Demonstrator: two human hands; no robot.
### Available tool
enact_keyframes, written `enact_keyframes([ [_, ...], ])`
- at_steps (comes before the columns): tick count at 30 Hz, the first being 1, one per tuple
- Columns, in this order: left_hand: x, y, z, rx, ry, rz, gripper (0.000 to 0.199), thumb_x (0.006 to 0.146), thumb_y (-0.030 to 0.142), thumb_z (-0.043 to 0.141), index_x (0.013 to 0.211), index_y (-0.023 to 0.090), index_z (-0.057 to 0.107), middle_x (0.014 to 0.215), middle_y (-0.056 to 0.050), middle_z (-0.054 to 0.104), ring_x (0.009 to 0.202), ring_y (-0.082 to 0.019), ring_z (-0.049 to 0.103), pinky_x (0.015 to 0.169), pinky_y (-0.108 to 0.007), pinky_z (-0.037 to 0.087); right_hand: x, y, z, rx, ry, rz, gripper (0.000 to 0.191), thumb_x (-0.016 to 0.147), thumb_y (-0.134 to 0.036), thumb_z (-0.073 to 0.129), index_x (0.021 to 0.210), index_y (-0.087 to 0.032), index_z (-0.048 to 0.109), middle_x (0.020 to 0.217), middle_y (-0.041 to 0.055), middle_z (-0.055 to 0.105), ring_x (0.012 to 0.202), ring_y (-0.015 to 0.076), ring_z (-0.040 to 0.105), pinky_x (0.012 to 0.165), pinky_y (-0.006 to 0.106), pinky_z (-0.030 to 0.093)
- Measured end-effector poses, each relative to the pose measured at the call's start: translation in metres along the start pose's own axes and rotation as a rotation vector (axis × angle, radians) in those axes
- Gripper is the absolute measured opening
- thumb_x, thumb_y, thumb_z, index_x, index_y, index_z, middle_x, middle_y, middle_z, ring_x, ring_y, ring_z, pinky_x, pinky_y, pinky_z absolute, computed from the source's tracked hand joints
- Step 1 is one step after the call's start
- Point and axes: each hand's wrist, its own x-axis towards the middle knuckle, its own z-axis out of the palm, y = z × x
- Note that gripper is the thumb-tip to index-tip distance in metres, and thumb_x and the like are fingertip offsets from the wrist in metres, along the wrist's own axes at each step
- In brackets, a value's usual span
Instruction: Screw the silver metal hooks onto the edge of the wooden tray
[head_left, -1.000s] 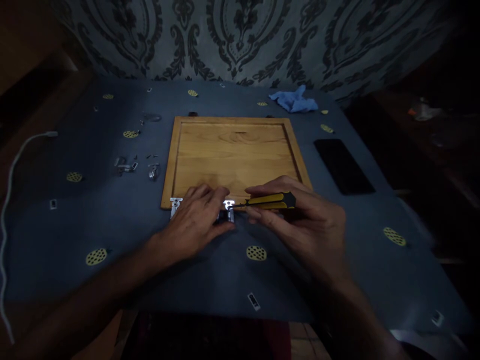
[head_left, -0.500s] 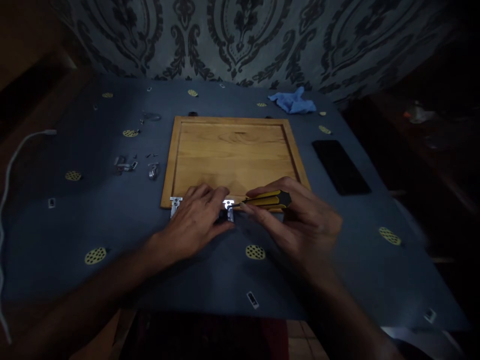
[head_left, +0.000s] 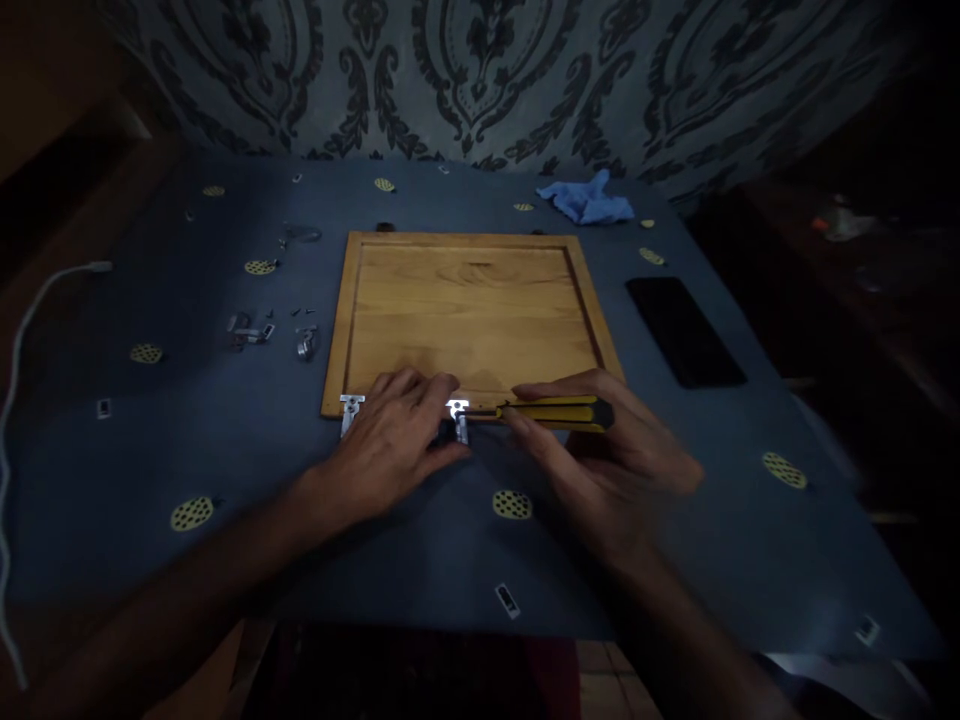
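A framed wooden panel [head_left: 472, 310] lies on the blue patterned cloth. Metal hinges sit at its near edge, one at the left [head_left: 351, 412] and another [head_left: 459, 420] right of my left hand. My left hand [head_left: 390, 430] rests over the near edge between them, its thumb beside the right hinge; what its fingers hold underneath is partly hidden. In my right hand [head_left: 600, 455] is a yellow and black screwdriver [head_left: 562, 411], held nearly level between thumb and fingers. Its shaft points left, with the tip at the right hinge.
Loose hinge parts [head_left: 249, 330], another metal piece [head_left: 305, 343] and small screws [head_left: 302, 312] lie left of the panel. A black phone [head_left: 685, 332] is to the right, a blue rag [head_left: 589, 199] behind. A white cable [head_left: 30, 330] runs along the left.
My right hand has moved right with the screwdriver, which now lies more level and shows more of its shaft. My left hand has stayed in place.
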Motion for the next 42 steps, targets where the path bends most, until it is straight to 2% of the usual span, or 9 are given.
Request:
enact_keyframes([
  [4, -0.0004, -0.0002, -0.0007, 0.003, 0.003, 0.008, 0.048, 0.087, 0.032, 0.08, 0.125, 0.017, 0.053, 0.107, -0.007, 0.068, 0.106, -0.029, 0.061, 0.091, -0.042, 0.05, 0.0021, 0.0038, -0.0022, 0.086, 0.077, 0.152, 0.003, 0.091, -0.027, 0.074, 0.09, -0.028, 0.072, 0.09, 0.0016, 0.076, 0.069, 0.0192, 0.071, 0.063, 0.038, 0.058],
  [7, -0.0008, -0.0001, -0.0007, 0.018, 0.009, 0.017, 0.05, 0.087, 0.032, 0.08, 0.125, 0.016, 0.053, 0.105, -0.007, 0.068, 0.105, -0.029, 0.061, 0.09, -0.041, 0.049, 0.0051, 0.0046, -0.003, 0.094, 0.138, 0.141, 0.003, 0.091, -0.027, 0.074, 0.089, -0.028, 0.073, 0.088, 0.0017, 0.075, 0.071, 0.0194, 0.07, 0.065, 0.038, 0.056],
  [13, -0.0013, 0.0013, -0.0013, 0.059, 0.012, 0.033, 0.047, 0.087, 0.03, 0.08, 0.123, 0.016, 0.055, 0.104, -0.007, 0.069, 0.106, -0.029, 0.06, 0.092, -0.041, 0.049, -0.0007, 0.0042, -0.0029, 0.054, 0.093, 0.209, 0.008, 0.089, -0.026, 0.077, 0.096, -0.028, 0.075, 0.086, 0.0003, 0.074, 0.068, 0.0175, 0.07, 0.061, 0.035, 0.055],
  [19, -0.0012, 0.0023, -0.0016, 0.062, 0.007, 0.016, 0.046, 0.086, 0.03, 0.08, 0.122, 0.017, 0.056, 0.108, -0.008, 0.069, 0.107, -0.029, 0.06, 0.092, -0.041, 0.049, -0.0031, 0.0088, -0.001, 0.039, 0.076, 0.138, 0.006, 0.088, -0.024, 0.077, 0.093, -0.026, 0.074, 0.082, 0.0004, 0.073, 0.066, 0.0172, 0.069, 0.063, 0.035, 0.057],
  [25, -0.0016, 0.0018, -0.0011, 0.07, 0.013, 0.03, 0.045, 0.087, 0.03, 0.08, 0.123, 0.016, 0.055, 0.108, -0.008, 0.069, 0.107, -0.028, 0.06, 0.092, -0.04, 0.049, -0.0047, 0.0059, 0.0001, 0.059, 0.068, 0.198, 0.008, 0.09, -0.029, 0.076, 0.097, -0.026, 0.074, 0.083, -0.0003, 0.074, 0.068, 0.0163, 0.07, 0.065, 0.034, 0.058],
  [29, -0.0015, 0.0019, -0.0008, 0.066, 0.015, 0.023, 0.047, 0.087, 0.03, 0.08, 0.124, 0.017, 0.054, 0.108, -0.007, 0.069, 0.107, -0.028, 0.06, 0.092, -0.04, 0.049, -0.0043, 0.0049, 0.0009, 0.061, 0.025, 0.182, 0.007, 0.09, -0.031, 0.076, 0.095, -0.026, 0.074, 0.087, 0.0005, 0.075, 0.068, 0.0158, 0.07, 0.066, 0.034, 0.06],
  [35, -0.0009, 0.0021, -0.0006, 0.079, 0.01, 0.019, 0.048, 0.086, 0.032, 0.081, 0.123, 0.017, 0.054, 0.107, -0.007, 0.069, 0.108, -0.029, 0.06, 0.091, -0.041, 0.049, -0.001, 0.0069, 0.0, 0.025, 0.0, 0.098, 0.004, 0.09, -0.025, 0.076, 0.092, -0.027, 0.073, 0.086, -0.0006, 0.075, 0.067, 0.015, 0.069, 0.064, 0.032, 0.06],
  [42, -0.0004, 0.002, -0.0012, 0.067, 0.009, 0.039, 0.047, 0.087, 0.032, 0.079, 0.123, 0.016, 0.054, 0.106, -0.008, 0.07, 0.108, -0.029, 0.06, 0.092, -0.042, 0.048, 0.0017, 0.0078, -0.001, 0.02, -0.048, -0.029, 0.01, 0.089, -0.018, 0.076, 0.091, -0.025, 0.069, 0.088, -0.0007, 0.074, 0.074, 0.0143, 0.069, 0.064, 0.028, 0.057],
])
